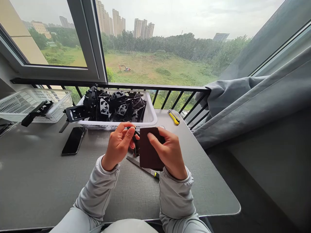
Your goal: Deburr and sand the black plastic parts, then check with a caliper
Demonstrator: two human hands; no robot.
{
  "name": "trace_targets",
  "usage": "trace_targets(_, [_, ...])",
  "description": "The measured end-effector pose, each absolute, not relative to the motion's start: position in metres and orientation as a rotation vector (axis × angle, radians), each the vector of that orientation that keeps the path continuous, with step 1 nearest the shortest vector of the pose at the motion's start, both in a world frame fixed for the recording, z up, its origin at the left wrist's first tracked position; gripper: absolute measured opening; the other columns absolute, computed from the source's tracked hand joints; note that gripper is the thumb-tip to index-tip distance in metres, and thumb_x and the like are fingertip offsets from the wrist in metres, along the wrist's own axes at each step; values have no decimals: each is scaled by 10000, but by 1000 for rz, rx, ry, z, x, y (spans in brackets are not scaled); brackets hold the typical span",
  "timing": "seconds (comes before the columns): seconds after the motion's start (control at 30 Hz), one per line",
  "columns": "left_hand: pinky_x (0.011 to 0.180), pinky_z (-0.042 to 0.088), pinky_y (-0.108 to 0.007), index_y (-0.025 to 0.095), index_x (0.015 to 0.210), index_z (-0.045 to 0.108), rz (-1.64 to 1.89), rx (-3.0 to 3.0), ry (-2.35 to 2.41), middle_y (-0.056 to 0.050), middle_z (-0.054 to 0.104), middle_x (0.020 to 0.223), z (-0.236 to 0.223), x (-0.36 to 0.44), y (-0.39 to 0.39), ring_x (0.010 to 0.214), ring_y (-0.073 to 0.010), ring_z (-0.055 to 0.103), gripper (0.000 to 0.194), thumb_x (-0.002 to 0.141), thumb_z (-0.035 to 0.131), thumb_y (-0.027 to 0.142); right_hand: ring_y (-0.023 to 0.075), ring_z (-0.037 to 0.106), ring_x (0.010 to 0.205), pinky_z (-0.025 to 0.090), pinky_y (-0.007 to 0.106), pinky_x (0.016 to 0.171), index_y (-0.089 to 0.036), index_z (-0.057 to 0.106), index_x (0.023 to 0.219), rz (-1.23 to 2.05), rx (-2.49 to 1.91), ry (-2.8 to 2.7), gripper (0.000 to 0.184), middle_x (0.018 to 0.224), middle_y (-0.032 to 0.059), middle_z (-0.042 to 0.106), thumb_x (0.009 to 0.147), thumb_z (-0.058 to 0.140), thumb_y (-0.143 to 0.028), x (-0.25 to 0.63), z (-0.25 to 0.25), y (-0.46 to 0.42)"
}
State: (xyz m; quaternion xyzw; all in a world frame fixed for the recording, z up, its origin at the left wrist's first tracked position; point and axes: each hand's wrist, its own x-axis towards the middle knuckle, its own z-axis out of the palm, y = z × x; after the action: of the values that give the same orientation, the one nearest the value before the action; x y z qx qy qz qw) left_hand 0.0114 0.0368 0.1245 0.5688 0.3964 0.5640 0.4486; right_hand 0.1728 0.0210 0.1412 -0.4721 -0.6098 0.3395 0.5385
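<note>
Gray sleeves (pixel 178 194) are nearest, reaching over the counter (pixel 36 174). Going left to right: white basket (pixel 17 105), black bracket (pixel 40 111) at its near edge, phone (pixel 73 140), then basket number 2 (pixel 151 110), heaped with black parts (pixel 116 106), far side. Left hand (pixel 119 147) has its fingers pinching a small black part (pixel 136 151) mid-counter, flat tool (pixel 147 170) lying below. Right hand (pixel 172 152) grips a brown sheet (pixel 147 150) right beside it. Yellow cutter's (pixel 174 117) far right.

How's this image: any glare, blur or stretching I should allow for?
All in the head view: sky beyond the window nearly washed out; heaped black parts merge darkly; curtain looks stretched toward the edge; left hand, right hand and brown sheet fairly sharp.
</note>
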Motion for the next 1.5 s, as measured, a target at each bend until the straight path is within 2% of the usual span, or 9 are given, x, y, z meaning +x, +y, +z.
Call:
trace_targets(0.13, [434, 461, -201, 186, 968, 582, 1376, 1406, 970, -8, 708, 661, 125, 11, 36, 421, -93, 566, 365, 861, 597, 535, 138, 516, 607, 425, 245, 535, -179, 685, 733, 896, -1094, -1360, 144, 682, -1, 615, 792, 641, -302, 177, 140, 22])
trace_targets(0.37, [422, 444, -173, 189, 911, 557, 1430, 1351, 1034, 16, 699, 613, 125, 13, 37, 398, -79, 549, 297, 770, 745, 370, 138, 532, 587, 445, 240, 513, -179, 680, 727, 968, -1048, -1225, 152, 682, 4, 632, 774, 662, -323, 175, 139, 23])
trace_targets(0.5, [388, 417, -164, 187, 869, 555, 1504, 1233, 1014, 27, 677, 557, 124, 12, 41, 359, -68, 502, 322, 752, 756, 410, 138, 543, 608, 453, 233, 519, -177, 693, 751, 954, -1035, -1240, 150, 706, 7, 649, 769, 665, -323, 173, 139, 23])
trace_targets(0.67, [420, 463, -187, 186, 922, 562, 1531, 1097, 837, 3, 697, 610, 125, 10, 44, 405, -88, 555, 381, 796, 677, 526, 134, 536, 596, 452, 239, 529, -180, 699, 740, 935, -1037, -1294, 147, 693, 4, 645, 773, 660, -317, 171, 140, 22])
trace_targets(0.9, [461, 479, -177, 197, 1002, 550, 1546, 1189, 842, 28, 707, 679, 125, 11, 44, 508, -93, 611, 420, 676, 800, 285, 129, 536, 601, 456, 240, 545, -183, 713, 765, 951, -1021, -1272, 142, 718, -1, 655, 776, 669, -317, 173, 139, 21])
trace_targets(1.03, [470, 505, -197, 196, 1024, 519, 1563, 1252, 896, 25, 708, 689, 125, 14, 43, 492, -91, 600, 377, 736, 739, 300, 132, 534, 596, 452, 236, 528, -178, 716, 766, 944, -1016, -1302, 150, 695, 3, 649, 781, 662, -317, 172, 139, 22])
trace_targets(1.27, [580, 574, -253, 226, 1131, 417, 1612, 1391, 1020, -25, 743, 898, 117, 15, 42, 567, -101, 656, 326, 891, 590, 362, 131, 540, 606, 442, 222, 506, -179, 716, 788, 929, -1017, -1335, 144, 714, 8, 653, 798, 646, -304, 172, 139, 21])
trace_targets(1.4, [624, 601, -298, 229, 1104, 379, 1592, 1327, 989, -19, 734, 883, 118, 13, 42, 566, -114, 667, 343, 890, 591, 395, 124, 530, 595, 447, 224, 516, -183, 704, 771, 939, -1007, -1344, 142, 699, -3, 629, 809, 639, -303, 171, 139, 21])
trace_targets(1.5, [633, 612, -315, 232, 1071, 367, 1572, 1267, 909, -25, 737, 868, 121, 13, 42, 640, -148, 702, 417, 834, 667, 398, 128, 529, 591, 443, 227, 504, -176, 705, 780, 923, -1031, -1367, 158, 690, -2, 612, 806, 642, -318, 169, 139, 21])
